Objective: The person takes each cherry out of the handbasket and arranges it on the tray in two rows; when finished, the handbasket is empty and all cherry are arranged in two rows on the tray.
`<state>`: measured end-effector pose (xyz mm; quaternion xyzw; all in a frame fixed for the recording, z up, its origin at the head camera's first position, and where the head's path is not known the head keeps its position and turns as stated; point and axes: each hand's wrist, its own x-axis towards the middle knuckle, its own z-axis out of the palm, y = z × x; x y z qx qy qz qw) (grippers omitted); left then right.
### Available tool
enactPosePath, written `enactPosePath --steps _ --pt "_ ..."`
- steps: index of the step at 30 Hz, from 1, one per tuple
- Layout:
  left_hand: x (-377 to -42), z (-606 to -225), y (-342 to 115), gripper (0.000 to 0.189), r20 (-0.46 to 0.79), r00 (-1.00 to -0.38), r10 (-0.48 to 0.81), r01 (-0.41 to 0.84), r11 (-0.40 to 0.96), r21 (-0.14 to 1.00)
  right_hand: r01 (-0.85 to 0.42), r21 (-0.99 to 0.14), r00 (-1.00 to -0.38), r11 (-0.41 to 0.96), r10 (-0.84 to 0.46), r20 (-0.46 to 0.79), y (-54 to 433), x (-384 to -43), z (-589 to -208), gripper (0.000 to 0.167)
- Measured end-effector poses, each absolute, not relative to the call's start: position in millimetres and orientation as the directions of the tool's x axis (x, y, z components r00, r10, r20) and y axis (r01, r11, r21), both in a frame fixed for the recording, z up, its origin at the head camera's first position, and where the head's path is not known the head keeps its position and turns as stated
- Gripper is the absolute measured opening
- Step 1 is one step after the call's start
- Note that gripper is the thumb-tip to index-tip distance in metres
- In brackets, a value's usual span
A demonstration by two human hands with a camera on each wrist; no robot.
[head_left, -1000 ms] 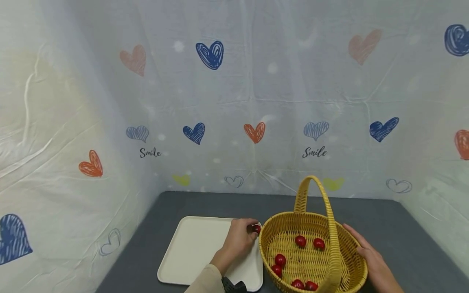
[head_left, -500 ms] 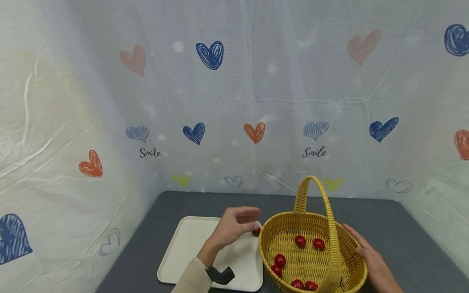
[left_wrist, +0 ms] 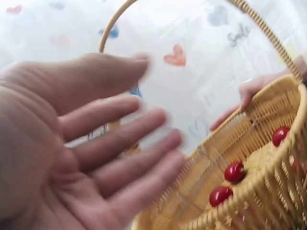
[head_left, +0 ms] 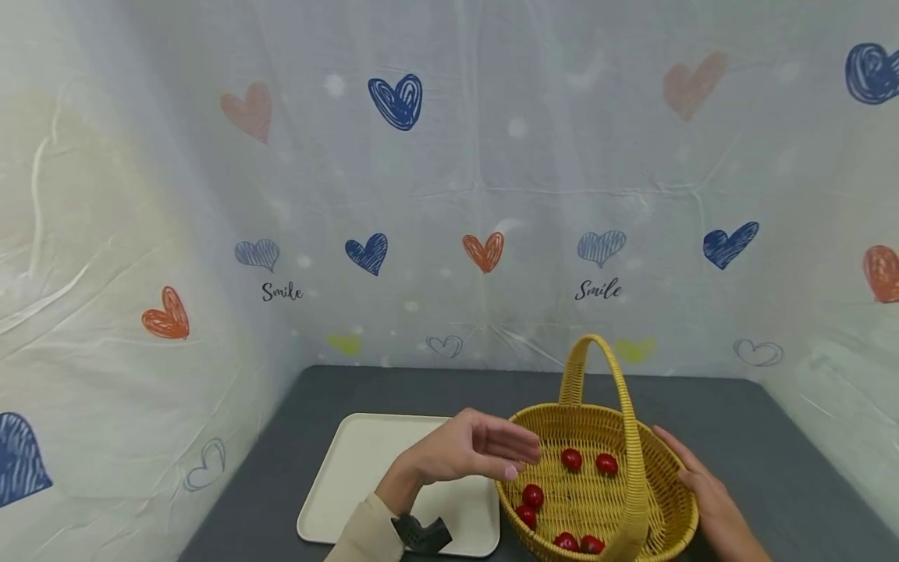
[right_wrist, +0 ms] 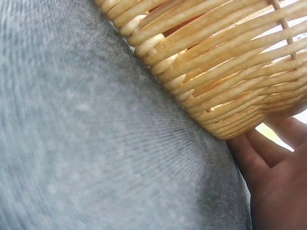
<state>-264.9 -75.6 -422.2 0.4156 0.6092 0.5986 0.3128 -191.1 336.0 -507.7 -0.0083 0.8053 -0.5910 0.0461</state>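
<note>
My left hand [head_left: 467, 453], fingers straight and holding nothing, hovers over the left rim of a yellow wicker basket [head_left: 583, 515]. In the left wrist view the palm and spread fingers [left_wrist: 129, 153] are bare. Several glossy red cherries [head_left: 532, 496] lie inside the basket, along its left, front and back parts. My right hand [head_left: 716, 496] rests against the basket's right outer side, its fingers extended along the wall. A white tray [head_left: 358, 476] lies left of the basket; my left hand and wrist hide its right back part.
A tall arched handle [head_left: 625, 421] rises over the basket. The dark grey tabletop [head_left: 393, 382] reaches back to a pale curtain [head_left: 421, 172] printed with hearts, which also hangs at both sides.
My left hand lets go of a cherry at the tray's right back corner, opens, and moves right over the basket's rim. The right hand stays on the basket. The head view shifts slightly.
</note>
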Motion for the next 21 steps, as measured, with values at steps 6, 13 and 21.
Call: enactPosePath --steps 6,13,21 --pt "-252.7 -406.4 -46.2 0.044 -0.032 -0.340 0.940 0.244 0.121 0.962 0.044 -0.947 -0.996 0.319 -0.060 -0.067 335.7 -191.7 -504.2 0.060" --pt "-243.6 -410.2 -8.7 0.034 -0.104 -0.372 0.922 0.472 0.284 0.834 0.037 -0.950 -0.996 0.312 -0.065 -0.060 336.1 -191.9 -507.1 0.060" --pt "-228.9 -422.7 32.6 0.019 -0.162 -0.444 0.881 0.700 0.455 0.550 0.038 -0.950 -0.996 0.311 -0.067 -0.061 337.0 -192.4 -509.4 0.060"
